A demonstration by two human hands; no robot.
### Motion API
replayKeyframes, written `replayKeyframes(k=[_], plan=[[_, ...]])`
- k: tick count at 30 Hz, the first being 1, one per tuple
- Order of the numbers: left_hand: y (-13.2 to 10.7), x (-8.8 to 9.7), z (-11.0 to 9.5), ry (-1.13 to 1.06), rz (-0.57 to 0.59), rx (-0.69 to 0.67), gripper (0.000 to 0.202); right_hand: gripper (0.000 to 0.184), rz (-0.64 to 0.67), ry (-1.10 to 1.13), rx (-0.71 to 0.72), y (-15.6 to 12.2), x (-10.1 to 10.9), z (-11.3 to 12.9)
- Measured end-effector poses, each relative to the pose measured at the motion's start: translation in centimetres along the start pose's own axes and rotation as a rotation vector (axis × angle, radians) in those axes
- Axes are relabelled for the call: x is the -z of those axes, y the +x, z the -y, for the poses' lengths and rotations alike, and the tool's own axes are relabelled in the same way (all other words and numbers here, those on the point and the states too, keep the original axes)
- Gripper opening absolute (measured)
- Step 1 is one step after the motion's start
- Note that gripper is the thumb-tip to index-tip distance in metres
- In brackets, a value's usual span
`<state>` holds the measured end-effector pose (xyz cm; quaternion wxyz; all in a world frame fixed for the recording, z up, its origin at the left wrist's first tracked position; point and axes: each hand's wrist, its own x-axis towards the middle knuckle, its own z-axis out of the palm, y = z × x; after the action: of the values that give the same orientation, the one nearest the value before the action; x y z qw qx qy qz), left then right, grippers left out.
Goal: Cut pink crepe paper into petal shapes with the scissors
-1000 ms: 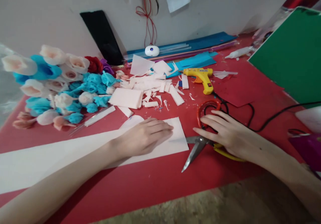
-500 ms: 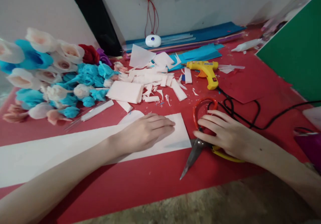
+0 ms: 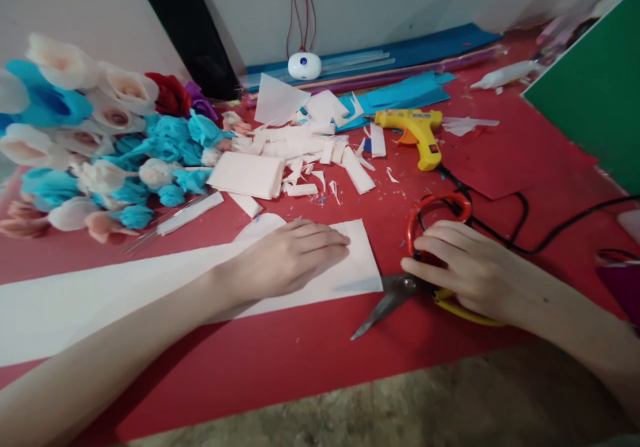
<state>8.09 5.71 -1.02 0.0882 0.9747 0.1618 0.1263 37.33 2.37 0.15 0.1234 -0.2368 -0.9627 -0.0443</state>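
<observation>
A long strip of white paper (image 3: 125, 307) stretches across the red tabletop from the left. Flat upon its right part lies my left hand (image 3: 287, 257), fingers extended together. My right hand (image 3: 465, 270) grips a pair of scissors (image 3: 393, 303) with one red and one yellow handle. Their blades are spread: one shows over the red surface, while the other passes beneath the paper's right end, its tip hidden by the sheet. Beyond my left hand is a folded white paper stack (image 3: 247, 173) beside scattered white scraps (image 3: 310, 143).
Paper flowers (image 3: 120, 117) in white, blue and red crowd the left. A yellow glue gun (image 3: 417, 130) lies behind the scissors, its black cord (image 3: 555, 230) running right. Blue sheets (image 3: 395, 103), a white device (image 3: 304, 65) and a green board (image 3: 595, 93) are farther back.
My right hand and the scissors have shifted right, and the blades are spread wider. My left hand stays in place on the paper. The view has moved slightly.
</observation>
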Motion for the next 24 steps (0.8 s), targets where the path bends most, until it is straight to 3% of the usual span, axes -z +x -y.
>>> replayKeyframes(k=[7, 17, 24], plan=[[0.0, 0.0, 0.0, -0.002, 0.005, 0.002, 0.030, 0.027, 0.052, -0.045, 0.017, -0.6, 0.8, 0.0], [-0.1, 0.0, 0.0, 0.001, 0.014, 0.001, 0.029, 0.028, 0.045, -0.100, 0.028, -1.8, 0.8, 0.0], [-0.1, 0.0, -0.2, 0.008, 0.000, 0.008, 0.029, 0.037, 0.130, -0.142, -0.029, -2.7, 0.8, 0.0]])
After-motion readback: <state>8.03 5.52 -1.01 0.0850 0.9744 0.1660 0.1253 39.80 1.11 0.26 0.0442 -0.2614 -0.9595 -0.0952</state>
